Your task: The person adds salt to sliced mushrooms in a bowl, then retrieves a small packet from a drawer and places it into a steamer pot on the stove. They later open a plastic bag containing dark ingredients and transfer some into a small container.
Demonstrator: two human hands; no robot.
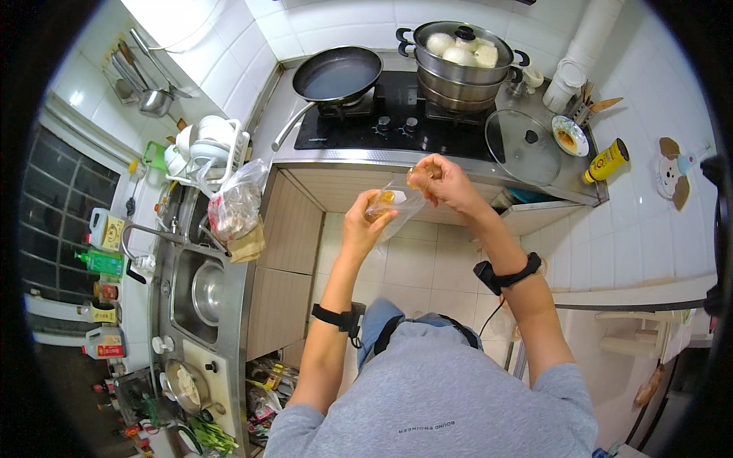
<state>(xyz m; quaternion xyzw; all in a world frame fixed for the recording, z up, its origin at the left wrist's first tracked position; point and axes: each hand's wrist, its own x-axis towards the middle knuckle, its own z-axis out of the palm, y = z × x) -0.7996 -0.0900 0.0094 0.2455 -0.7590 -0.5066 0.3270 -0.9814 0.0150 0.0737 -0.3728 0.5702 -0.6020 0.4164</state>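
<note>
My left hand (363, 226) grips a transparent plastic bag (401, 216) in front of the stove's edge. An amber-yellow piece and a small white patch show in or against it; which I cannot tell. My right hand (449, 184) pinches a glossy amber-brown piece (417, 177) at the bag's upper right; its exact kind is unclear. Beyond my hands, a black frying pan (338, 77) sits on the left burner of the gas hob (395, 134). A steel steamer (458, 86) with pale buns (460, 56) under its glass lid stands on the right burner.
A loose glass lid (515, 151), a small patterned dish (578, 140) and a yellow bottle (608, 160) are on the right counter. At left are a dish rack (233, 154), a tied plastic bag (233, 209) and a sink (183, 309) holding a steel bowl (209, 295).
</note>
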